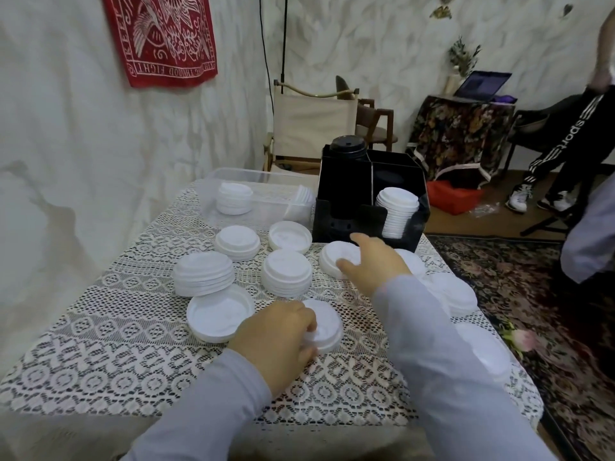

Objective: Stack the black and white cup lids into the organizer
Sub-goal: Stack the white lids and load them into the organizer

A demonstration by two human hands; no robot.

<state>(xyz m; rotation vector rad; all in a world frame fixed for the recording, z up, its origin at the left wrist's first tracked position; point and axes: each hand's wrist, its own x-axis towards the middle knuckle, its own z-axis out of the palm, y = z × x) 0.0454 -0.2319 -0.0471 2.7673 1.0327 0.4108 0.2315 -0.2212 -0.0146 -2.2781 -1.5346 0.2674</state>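
While your left hand [276, 331] is pinching a white lid [327, 322], your right hand [372, 264] is spreading its fingers over another lid [334, 256], perhaps touching it. Beyond, the organizer [332, 227] is holding a black stack [347, 149] and a white stack [396, 209]; many loose piles [288, 272] are waiting.

White draped walls [83, 144], red banner [159, 38], patterned rug [519, 284].

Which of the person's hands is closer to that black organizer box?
Right. The right hand reaches over a white lid just in front of the black organizer; the left hand is farther back, nearer the person, gripping a second lid.
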